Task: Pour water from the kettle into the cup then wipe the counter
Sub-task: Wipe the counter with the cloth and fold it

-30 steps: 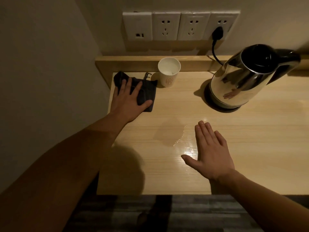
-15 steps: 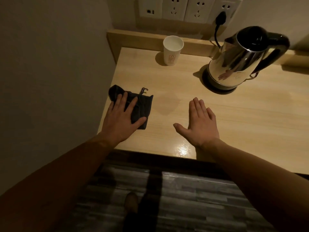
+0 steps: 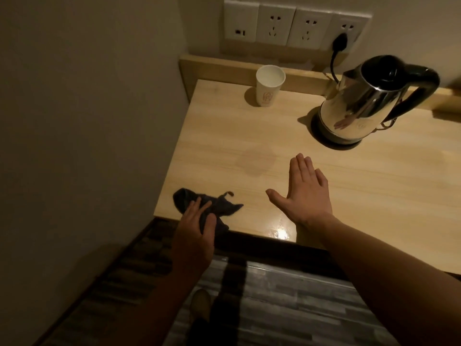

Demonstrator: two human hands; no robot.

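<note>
Two hands: both bare, both over the near part of the bench [image 3: 361, 196]
Head view, left hand [image 3: 197, 236]: fingers bent down onto a dark cloth [image 3: 214, 208], pinning and bunching it at the bench's near edge; part of the cloth hangs past the edge, under the palm
Head view, right hand [image 3: 304, 193]: spread flat, fingers together, thumb out, holding nothing; whether it rests on the wood or hovers just over it I cannot tell
Cup [image 3: 269, 88]: white paper, upright, well beyond the left hand, at the back rail; whether there is water in it cannot be read (the light is dim)
Kettle [image 3: 374, 101]: steel with black lid and handle, seated on its base, far ahead of the right hand, cord plugged into the wall socket [image 3: 345, 31] behind
Damp mark: a faint darker patch on the wood [image 3: 257, 161], ahead of and between the hands
Done, as I judge it: pouring, since the kettle is back on its base and the cup stands apart
Left: wiping looks nearly finished; the faint patch may want one more pass, then the cloth can be put down
</note>
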